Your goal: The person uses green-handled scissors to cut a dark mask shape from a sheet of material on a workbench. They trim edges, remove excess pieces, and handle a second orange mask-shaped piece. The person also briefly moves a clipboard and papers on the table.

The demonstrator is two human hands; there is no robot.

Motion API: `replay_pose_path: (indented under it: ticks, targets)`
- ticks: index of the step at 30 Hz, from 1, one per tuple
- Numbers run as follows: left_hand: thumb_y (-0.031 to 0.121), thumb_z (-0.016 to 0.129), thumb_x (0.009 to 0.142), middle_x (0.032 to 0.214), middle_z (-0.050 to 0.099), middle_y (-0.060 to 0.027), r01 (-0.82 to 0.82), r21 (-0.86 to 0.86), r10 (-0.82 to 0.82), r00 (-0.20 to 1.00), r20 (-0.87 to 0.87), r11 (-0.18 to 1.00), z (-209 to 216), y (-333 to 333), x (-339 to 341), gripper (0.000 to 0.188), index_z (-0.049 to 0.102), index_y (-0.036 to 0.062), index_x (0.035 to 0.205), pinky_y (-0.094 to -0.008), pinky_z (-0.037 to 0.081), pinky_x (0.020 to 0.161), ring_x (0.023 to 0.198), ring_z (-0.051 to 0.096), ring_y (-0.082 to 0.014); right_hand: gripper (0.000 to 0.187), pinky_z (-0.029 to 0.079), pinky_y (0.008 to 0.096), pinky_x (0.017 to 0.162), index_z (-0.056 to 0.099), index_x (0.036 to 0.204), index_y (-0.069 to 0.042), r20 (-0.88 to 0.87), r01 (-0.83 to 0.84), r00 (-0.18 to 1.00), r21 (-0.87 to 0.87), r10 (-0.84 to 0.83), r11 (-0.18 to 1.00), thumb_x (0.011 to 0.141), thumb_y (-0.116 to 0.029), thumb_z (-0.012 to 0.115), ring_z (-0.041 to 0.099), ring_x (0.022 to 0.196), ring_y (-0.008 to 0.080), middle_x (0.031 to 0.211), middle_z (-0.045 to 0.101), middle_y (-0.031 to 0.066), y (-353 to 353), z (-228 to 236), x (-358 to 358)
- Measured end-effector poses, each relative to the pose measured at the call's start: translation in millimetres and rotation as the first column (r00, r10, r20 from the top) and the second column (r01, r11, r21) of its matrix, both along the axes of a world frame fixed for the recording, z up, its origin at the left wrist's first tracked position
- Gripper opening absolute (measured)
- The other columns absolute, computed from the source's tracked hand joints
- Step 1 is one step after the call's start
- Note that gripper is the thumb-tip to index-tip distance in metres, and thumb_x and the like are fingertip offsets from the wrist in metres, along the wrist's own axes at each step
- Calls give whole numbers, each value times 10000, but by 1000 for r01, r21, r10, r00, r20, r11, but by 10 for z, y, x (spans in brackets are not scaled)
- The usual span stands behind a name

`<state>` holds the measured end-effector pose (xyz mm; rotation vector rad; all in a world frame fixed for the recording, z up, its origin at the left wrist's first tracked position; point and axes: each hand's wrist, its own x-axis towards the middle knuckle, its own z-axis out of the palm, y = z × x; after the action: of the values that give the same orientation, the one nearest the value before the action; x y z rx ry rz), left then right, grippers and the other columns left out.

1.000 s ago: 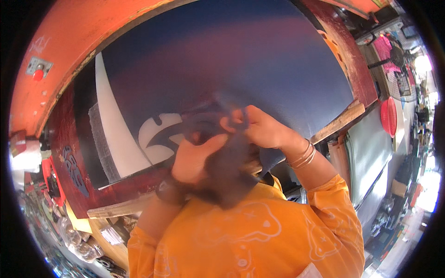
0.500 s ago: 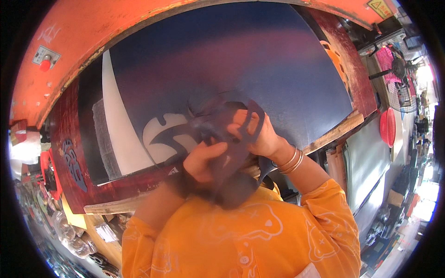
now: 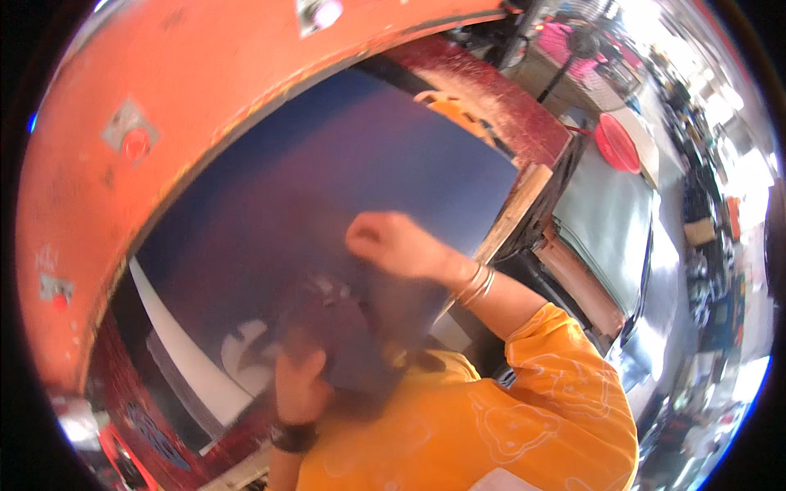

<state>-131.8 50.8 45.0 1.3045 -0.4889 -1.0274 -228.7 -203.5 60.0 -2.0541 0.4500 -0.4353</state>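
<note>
My left hand point(image 3: 301, 385), with a dark band on the wrist, grips a dark blue cut sheet point(image 3: 340, 335) low in front of my body. The piece is smeared by motion, so its outline does not show clearly. Above it and to the right, my right hand point(image 3: 389, 245) is closed with fingers curled; dark blurred material hangs below, but what the fingers hold cannot be made out. Beneath both hands lies a large dark blue sheet point(image 3: 393, 155). At its near left, a curved cutout point(image 3: 246, 352) shows white.
An orange machine beam point(image 3: 188, 74) with red buttons runs along the far left. A white sheet point(image 3: 188, 344) lies under the blue one. An orange cut shape point(image 3: 458, 114) rests on the dark red board point(image 3: 524, 123). Stacked sheets point(image 3: 606, 229) and a red basket point(image 3: 616, 143) stand right.
My hands have moved apart: the right has come off the cut piece's looped part and risen, while the left stays low with the piece. The view has turned, bringing more orange beam in.
</note>
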Motion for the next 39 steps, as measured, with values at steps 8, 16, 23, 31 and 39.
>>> replay_pose_path:
  ticks: [8,16,23,31,39]
  targets:
    - [166,637,797,1371,396,-168,-507,-38,500,831,242,861,226,9,-397,658,350,-15,1361,-426,325,1035,1243,397,-307,257,470,286,737,654,1000,0,89,448,882,141,-462,883,843,-199,613,604,826,162,871,656,84,-2386,159,-632]
    - [320,759,691,1348,397,-201,-426,252,-73,394,916,869,315,-821,-891,793,405,12,1330,-497,250,1051,1269,356,-366,237,473,359,825,606,1035,6,571,322,817,-560,75,763,848,-138,592,600,968,306,992,618,164,-2890,1841,152]
    - [394,802,629,1321,419,-192,-660,166,-50,191,980,733,-162,-1112,-1089,790,486,37,1259,-538,215,1053,1276,337,-392,326,496,362,770,653,974,9,389,-20,804,-739,450,674,856,-288,588,639,865,262,916,667,161,-2180,3189,1919]
    - [317,788,680,1269,477,-168,-798,-3,212,156,965,603,-343,-991,-1063,681,505,64,1246,-440,420,954,1192,447,-350,761,410,435,963,598,1135,36,49,-67,985,-769,164,636,808,-643,486,540,1126,369,1187,564,260,-1389,3221,3573]
    - [134,643,726,1271,500,-171,-702,136,181,357,916,699,-97,-1025,-965,649,419,88,1334,-456,371,995,1214,440,-348,449,436,412,907,618,1064,48,-47,-132,981,-872,187,471,774,-289,558,566,1078,364,1093,604,260,-1885,3066,4160]
